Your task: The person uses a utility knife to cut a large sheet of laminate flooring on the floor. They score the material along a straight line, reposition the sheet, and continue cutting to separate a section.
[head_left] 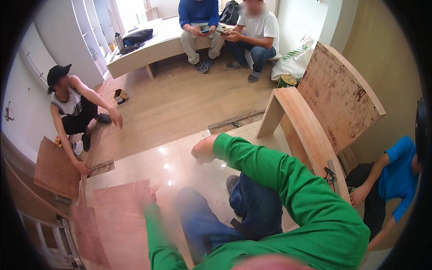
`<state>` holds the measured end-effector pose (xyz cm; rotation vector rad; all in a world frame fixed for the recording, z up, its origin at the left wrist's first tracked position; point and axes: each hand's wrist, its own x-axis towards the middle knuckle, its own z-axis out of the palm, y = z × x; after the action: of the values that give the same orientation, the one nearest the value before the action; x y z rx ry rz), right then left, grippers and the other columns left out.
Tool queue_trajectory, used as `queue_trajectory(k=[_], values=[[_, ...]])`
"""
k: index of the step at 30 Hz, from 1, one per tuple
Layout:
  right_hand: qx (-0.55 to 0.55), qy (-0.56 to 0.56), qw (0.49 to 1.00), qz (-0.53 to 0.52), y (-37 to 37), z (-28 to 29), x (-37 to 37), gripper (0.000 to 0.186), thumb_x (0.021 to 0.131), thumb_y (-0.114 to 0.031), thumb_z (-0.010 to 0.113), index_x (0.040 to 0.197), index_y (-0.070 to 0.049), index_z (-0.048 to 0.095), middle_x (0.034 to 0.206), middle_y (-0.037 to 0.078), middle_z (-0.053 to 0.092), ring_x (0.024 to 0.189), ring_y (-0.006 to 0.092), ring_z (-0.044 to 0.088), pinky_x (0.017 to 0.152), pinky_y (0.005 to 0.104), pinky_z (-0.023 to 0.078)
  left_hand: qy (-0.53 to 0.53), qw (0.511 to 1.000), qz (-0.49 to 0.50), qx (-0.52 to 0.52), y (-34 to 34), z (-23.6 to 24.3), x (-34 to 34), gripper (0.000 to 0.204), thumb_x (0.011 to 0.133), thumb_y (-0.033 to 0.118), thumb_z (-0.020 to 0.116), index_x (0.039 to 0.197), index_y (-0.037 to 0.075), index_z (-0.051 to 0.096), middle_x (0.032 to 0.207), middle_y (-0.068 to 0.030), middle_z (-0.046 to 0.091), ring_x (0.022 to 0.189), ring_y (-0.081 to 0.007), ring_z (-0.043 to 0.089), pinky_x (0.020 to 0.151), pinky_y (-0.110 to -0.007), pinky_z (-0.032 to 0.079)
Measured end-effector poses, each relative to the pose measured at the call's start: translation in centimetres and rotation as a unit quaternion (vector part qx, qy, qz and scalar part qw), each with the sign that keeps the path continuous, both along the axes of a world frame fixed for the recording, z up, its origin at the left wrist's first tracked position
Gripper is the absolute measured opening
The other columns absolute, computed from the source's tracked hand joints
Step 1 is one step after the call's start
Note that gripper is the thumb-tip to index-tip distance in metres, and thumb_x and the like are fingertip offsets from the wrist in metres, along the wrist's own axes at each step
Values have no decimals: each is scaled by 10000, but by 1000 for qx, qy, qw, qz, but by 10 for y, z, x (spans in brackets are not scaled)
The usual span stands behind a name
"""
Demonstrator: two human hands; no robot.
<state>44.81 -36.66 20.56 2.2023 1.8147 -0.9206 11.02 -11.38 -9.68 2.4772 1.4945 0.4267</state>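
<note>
- Left hand (146, 194): blurred, fingers looking extended and apart, closed on nothing visible; over the far right corner of the large reddish-brown panel. Contact with it cannot be told.
- Large reddish-brown panel (123, 220): flat, on the near left part of the tiled floor (144, 162); extends leftward and nearer the body from the left hand. Long axis runs roughly from its far edge toward the lower edge of view.
- Nearer hand: the left, by a clear margin.
- Right hand (204, 150): fingers curled, blurred; whether it grips anything cannot be told. Above the tiled floor near its far edge, well apart from the panel.
- Smaller darker panel (90, 234): along the large panel's left edge; overlap or abutment unclear.
- Brown boards (56, 166): tilted, at the left edge of the tiled floor, beside a crouching co-worker (67, 96).
- Wooden frame (310, 119): at the tiled floor's right side, beyond the right arm.
- Wood-plank floor (148, 117): beyond the tiled floor's far edge.
</note>
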Motion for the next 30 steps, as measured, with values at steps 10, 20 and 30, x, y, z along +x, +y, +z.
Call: queue_trajectory(k=[10,20,30], values=[[-11,-2,1000,-23,-6,-5,19,467,983,-446,693,1336,-141,726,1199,134,776,1107,333,751,921,484,597,141,987,-24,-68,16,19,50,668,786,58,844,1411,178,639,1604,-46,468,1616,-279,285,1270,-744,235],[-11,1,999,-34,-3,8,11,408,953,-363,758,1274,-111,737,1166,127,787,1097,338,746,922,499,588,97,994,-23,-51,2,0,42,681,775,42,881,1393,215,654,1556,-36,521,1613,-301,307,1262,-773,220],[-12,4,998,-59,-7,2,14,471,989,-458,692,1372,-184,711,1176,104,784,1118,326,745,939,501,587,54,995,-58,-55,-29,11,34,678,752,-54,708,1365,227,648,1537,-18,552,1596,-298,345,1243,-800,187]])
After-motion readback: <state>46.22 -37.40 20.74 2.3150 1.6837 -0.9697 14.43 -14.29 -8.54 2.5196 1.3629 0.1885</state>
